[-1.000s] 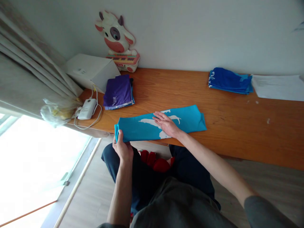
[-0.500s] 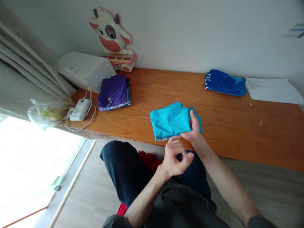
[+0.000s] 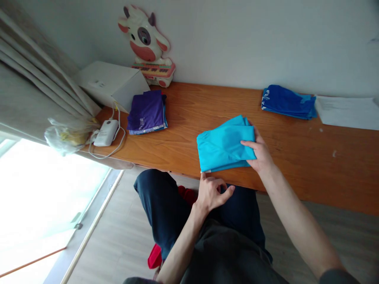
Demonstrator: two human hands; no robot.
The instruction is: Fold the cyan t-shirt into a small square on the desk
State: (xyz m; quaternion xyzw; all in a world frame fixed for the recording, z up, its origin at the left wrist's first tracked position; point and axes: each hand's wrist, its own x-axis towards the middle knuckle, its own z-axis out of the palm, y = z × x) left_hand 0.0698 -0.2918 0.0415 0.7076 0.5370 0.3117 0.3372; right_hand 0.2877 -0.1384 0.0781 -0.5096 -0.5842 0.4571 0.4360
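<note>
Left hand (image 3: 212,192) dropped below desk (image 3: 183,130) front edge, loosely curled, empty; right hand (image 3: 259,154) grips folded shirt (image 3: 223,148) there.

No wording can be read anywhere. The folded purple garment (image 3: 146,112) carries a short line of white lettering near its front edge, too small to make out. The dark blue folded stack (image 3: 286,101) shows white print at its left end, also illegible. The white sheet of paper (image 3: 346,112) bears faint, unreadable lines of print.
</note>
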